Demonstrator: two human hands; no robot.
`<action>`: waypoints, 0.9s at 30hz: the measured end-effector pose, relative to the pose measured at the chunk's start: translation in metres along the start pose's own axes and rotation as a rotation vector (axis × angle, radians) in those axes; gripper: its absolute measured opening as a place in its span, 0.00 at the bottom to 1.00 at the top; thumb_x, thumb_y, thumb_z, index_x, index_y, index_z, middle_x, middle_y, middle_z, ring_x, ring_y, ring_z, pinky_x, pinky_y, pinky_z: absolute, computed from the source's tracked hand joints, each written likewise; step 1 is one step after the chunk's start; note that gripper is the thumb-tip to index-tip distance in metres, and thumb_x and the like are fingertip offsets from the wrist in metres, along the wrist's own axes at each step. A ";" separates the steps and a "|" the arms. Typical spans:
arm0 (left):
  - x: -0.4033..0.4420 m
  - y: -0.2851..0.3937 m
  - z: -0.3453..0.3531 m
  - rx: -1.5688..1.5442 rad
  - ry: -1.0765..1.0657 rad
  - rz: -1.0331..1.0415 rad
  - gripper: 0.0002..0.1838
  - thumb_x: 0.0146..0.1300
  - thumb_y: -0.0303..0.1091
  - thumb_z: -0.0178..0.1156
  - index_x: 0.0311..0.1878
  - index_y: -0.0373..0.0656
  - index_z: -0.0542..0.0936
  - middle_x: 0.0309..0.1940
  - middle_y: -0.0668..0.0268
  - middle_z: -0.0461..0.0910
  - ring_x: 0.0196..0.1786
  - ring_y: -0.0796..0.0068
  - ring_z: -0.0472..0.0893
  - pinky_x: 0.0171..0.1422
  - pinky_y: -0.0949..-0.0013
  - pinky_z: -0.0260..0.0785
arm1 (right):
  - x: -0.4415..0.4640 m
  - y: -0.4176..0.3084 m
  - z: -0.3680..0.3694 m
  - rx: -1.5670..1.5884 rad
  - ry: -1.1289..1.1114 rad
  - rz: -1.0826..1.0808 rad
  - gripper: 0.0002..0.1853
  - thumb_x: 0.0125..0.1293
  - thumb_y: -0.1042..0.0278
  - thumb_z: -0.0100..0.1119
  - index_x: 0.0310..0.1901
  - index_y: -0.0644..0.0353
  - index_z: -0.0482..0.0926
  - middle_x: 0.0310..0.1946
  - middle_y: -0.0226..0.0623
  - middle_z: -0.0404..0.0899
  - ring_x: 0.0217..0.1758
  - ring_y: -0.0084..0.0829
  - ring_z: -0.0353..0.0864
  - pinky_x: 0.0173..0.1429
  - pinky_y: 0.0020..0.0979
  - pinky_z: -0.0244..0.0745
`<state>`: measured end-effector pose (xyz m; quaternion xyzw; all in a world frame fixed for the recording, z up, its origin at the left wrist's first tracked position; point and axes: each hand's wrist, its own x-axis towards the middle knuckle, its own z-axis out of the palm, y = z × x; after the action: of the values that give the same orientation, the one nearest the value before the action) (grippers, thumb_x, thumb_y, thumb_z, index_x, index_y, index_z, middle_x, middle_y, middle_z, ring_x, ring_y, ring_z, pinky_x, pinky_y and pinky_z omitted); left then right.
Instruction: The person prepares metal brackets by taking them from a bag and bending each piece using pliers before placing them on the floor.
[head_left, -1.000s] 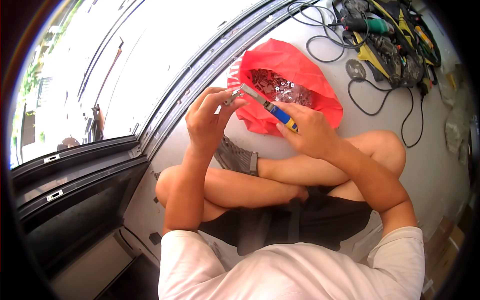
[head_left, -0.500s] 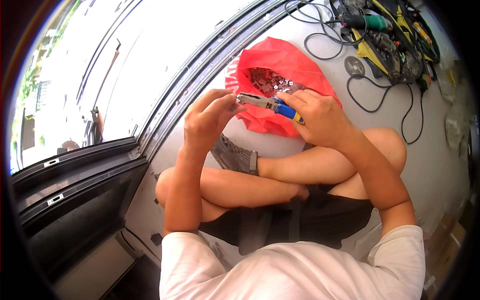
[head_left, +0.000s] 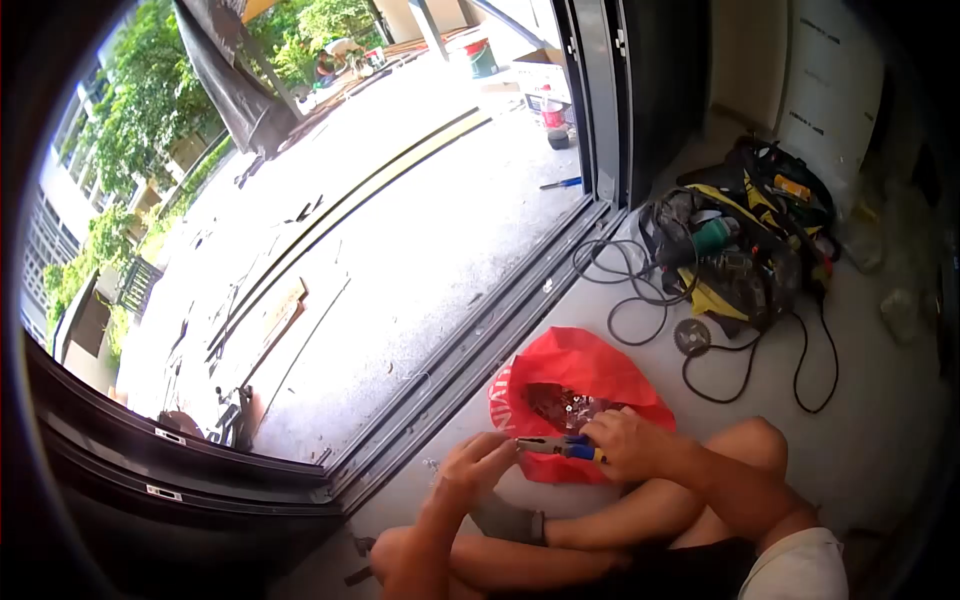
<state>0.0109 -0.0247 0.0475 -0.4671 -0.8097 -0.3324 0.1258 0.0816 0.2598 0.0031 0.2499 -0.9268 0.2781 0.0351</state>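
Note:
My right hand [head_left: 634, 446] is closed around the blue and yellow handles of a pair of pliers [head_left: 543, 447], whose metal jaws point left. At the tips of those jaws, the fingers of my left hand [head_left: 472, 474] are pinched together. Whatever lies between them is too small to make out. Just beyond both hands, a red bag [head_left: 595, 358] sits on the floor with its mouth spread wide. Inside it are many small metal pieces [head_left: 572, 405], partly hidden behind my right hand.
A tool bag [head_left: 722, 300] with a green-bodied power tool [head_left: 714, 236] lies at the upper right. Loose black cord [head_left: 640, 343] and a circular saw blade [head_left: 691, 337] are on the floor nearby. A dark metal door track [head_left: 480, 355] crosses diagonally towards the bright outdoor ground.
The view has tilted up, showing more of the outdoor area, so my hands and the red bag appear lower. My hands keep the same hold, with the pliers' jaws at my left fingertips.

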 end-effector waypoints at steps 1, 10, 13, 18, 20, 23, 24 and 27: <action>-0.003 -0.003 0.002 -0.023 -0.006 -0.007 0.12 0.54 0.25 0.76 0.42 0.40 0.85 0.37 0.61 0.86 0.36 0.60 0.87 0.39 0.62 0.81 | 0.001 0.001 0.003 0.095 0.019 0.013 0.17 0.62 0.65 0.63 0.50 0.64 0.79 0.37 0.50 0.81 0.44 0.50 0.84 0.50 0.49 0.80; -0.014 -0.007 0.009 -0.147 0.008 -0.189 0.14 0.58 0.23 0.76 0.47 0.40 0.85 0.43 0.59 0.86 0.41 0.62 0.87 0.46 0.65 0.80 | 0.000 0.003 0.019 0.189 -0.089 0.191 0.16 0.64 0.63 0.68 0.48 0.62 0.75 0.42 0.55 0.81 0.47 0.60 0.84 0.49 0.53 0.81; -0.008 -0.005 0.007 -0.355 0.027 -0.336 0.13 0.61 0.24 0.75 0.48 0.38 0.84 0.41 0.63 0.86 0.40 0.69 0.85 0.50 0.67 0.78 | 0.002 -0.002 0.014 0.198 -0.010 0.143 0.17 0.64 0.64 0.67 0.48 0.62 0.74 0.43 0.56 0.81 0.48 0.60 0.83 0.50 0.53 0.81; -0.011 -0.002 0.013 -0.403 0.021 -0.500 0.11 0.70 0.28 0.69 0.52 0.37 0.81 0.33 0.65 0.83 0.34 0.76 0.82 0.41 0.71 0.76 | 0.002 -0.004 0.014 0.140 0.029 0.157 0.18 0.63 0.64 0.67 0.49 0.62 0.73 0.44 0.56 0.80 0.48 0.59 0.83 0.51 0.52 0.82; -0.014 -0.006 0.019 -0.483 -0.002 -0.579 0.11 0.73 0.30 0.67 0.54 0.37 0.79 0.30 0.65 0.82 0.31 0.78 0.81 0.38 0.73 0.74 | 0.003 0.000 0.018 0.099 0.060 0.131 0.19 0.62 0.64 0.67 0.50 0.62 0.73 0.44 0.55 0.80 0.48 0.58 0.84 0.50 0.52 0.82; -0.019 -0.011 0.027 -0.692 -0.034 -0.823 0.14 0.75 0.34 0.65 0.57 0.37 0.77 0.28 0.64 0.83 0.30 0.77 0.82 0.35 0.70 0.75 | 0.003 0.002 0.019 0.018 0.082 0.099 0.19 0.62 0.63 0.68 0.49 0.61 0.72 0.44 0.53 0.79 0.48 0.56 0.84 0.50 0.51 0.83; -0.019 -0.012 0.029 -0.756 -0.035 -0.839 0.14 0.77 0.35 0.64 0.57 0.37 0.76 0.28 0.65 0.82 0.29 0.78 0.81 0.33 0.71 0.74 | 0.003 0.001 0.019 0.011 0.091 0.113 0.19 0.61 0.63 0.68 0.49 0.61 0.72 0.44 0.52 0.79 0.48 0.55 0.84 0.50 0.50 0.84; -0.017 -0.010 0.031 -0.823 -0.020 -0.869 0.14 0.78 0.36 0.63 0.55 0.36 0.76 0.27 0.65 0.81 0.27 0.80 0.79 0.30 0.72 0.71 | 0.004 -0.001 0.016 -0.002 0.070 0.145 0.18 0.63 0.63 0.66 0.49 0.63 0.73 0.43 0.54 0.80 0.48 0.55 0.84 0.50 0.50 0.84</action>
<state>0.0148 -0.0193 0.0119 -0.1068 -0.7324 -0.6353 -0.2205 0.0801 0.2485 -0.0094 0.1721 -0.9410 0.2874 0.0476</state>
